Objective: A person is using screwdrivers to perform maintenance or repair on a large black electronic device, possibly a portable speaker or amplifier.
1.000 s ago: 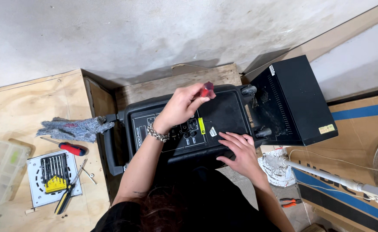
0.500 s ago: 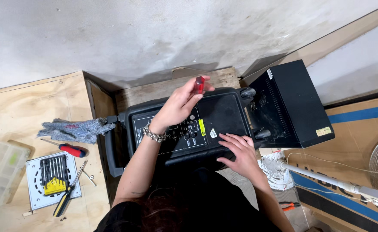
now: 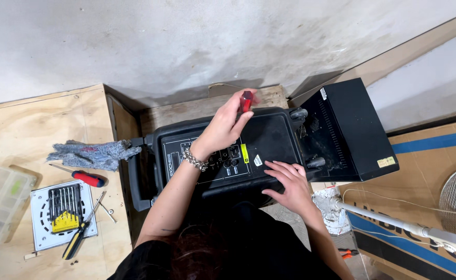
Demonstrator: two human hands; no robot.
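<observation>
In the head view, centre frame, the left hand (image 3: 223, 129) closes its fingers around a red-handled screwdriver (image 3: 245, 101) at the black speaker cabinet (image 3: 269, 137)'s far edge. The right hand (image 3: 289, 181) rests flat, fingers spread, on the near edge. The cabinet looks rigid and heavy; its side handle (image 3: 134, 179) offers a grip.

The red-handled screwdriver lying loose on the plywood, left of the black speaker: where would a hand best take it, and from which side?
Grip the red handle of the screwdriver, coming from above. It lies flat with its thin shaft pointing away toward the grey gloves, and the handle is its thickest part, with bare plywood on both sides.
</observation>
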